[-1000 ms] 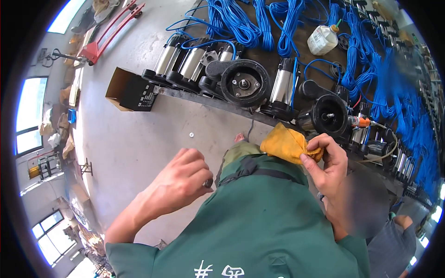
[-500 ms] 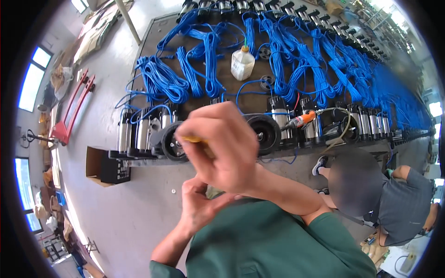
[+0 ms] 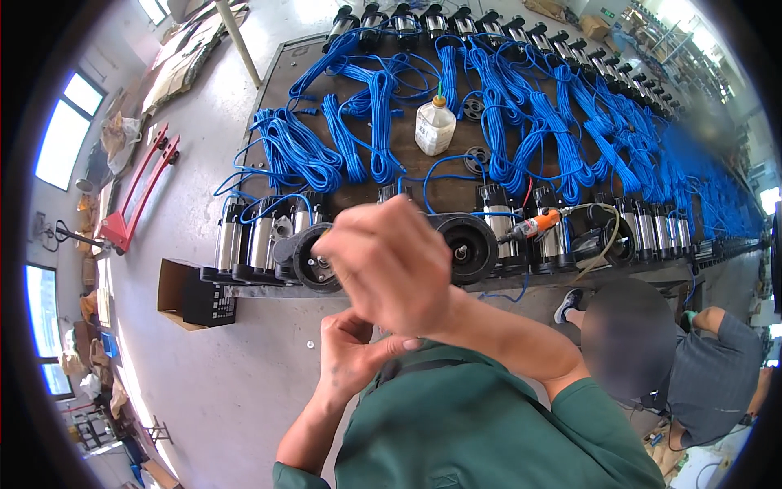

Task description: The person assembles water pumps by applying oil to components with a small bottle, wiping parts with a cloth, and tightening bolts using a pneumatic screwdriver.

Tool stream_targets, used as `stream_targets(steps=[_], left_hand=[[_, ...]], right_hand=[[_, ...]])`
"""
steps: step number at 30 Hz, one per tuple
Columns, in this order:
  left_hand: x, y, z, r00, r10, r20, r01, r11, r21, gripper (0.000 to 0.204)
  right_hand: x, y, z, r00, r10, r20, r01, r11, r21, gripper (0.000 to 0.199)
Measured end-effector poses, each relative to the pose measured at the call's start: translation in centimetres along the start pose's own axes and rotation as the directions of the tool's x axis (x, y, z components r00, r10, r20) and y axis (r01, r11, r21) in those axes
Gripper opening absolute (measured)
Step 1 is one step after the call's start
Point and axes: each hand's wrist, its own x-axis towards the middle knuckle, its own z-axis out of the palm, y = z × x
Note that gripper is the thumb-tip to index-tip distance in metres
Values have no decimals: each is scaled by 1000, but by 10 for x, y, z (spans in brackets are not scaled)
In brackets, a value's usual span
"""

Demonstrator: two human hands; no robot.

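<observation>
My right hand point(image 3: 391, 265) is raised close to the camera with its fingers closed; a small yellow tip shows at its fingertips, and the rest of that thing is hidden. My left hand point(image 3: 350, 350) sits just below it, by my green shirt, fingers loosely curled under the right wrist with nothing seen in it. Behind the hands runs a dark workbench point(image 3: 407, 175) with a row of steel pump motors point(image 3: 261, 236) and two black round pump housings point(image 3: 468, 244) at its near edge.
Coils of blue cable point(image 3: 366, 138) cover the bench, with a white plastic bottle point(image 3: 434, 126) and an orange-handled tool point(image 3: 542, 222) among them. An open cardboard box point(image 3: 183, 293) stands on the floor at the left, with a red pallet jack point(image 3: 134, 191) beyond. Another person point(image 3: 692, 383) crouches at the lower right.
My right hand went from holding a yellow cloth at my chest to being lifted before the camera. My left hand came in under it. The view tilted up over the bench.
</observation>
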Motion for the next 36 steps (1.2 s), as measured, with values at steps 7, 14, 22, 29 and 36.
stream_targets(steps=[7,14,22,29,36], left_hand=[[-1,-9,-8,990,-115,85,127,981,-150,39],[3,-37,-5,997,-37,69,44,994,-95,56],[7,-41,15,971,-144,189,198,928,-314,53],[10,-46,21,933,-180,313,296,878,-377,51],[-1,-50,41,900,-165,403,284,925,-254,42]], right_hand=[[-28,5,8,978,-58,200,64,998,-26,25],[-15,-15,24,998,-4,65,4,1000,-4,19],[-27,0,40,996,-52,67,55,997,-45,24],[-27,-3,51,976,-183,118,196,974,-109,18],[-19,-3,50,959,-239,152,260,955,-143,17]])
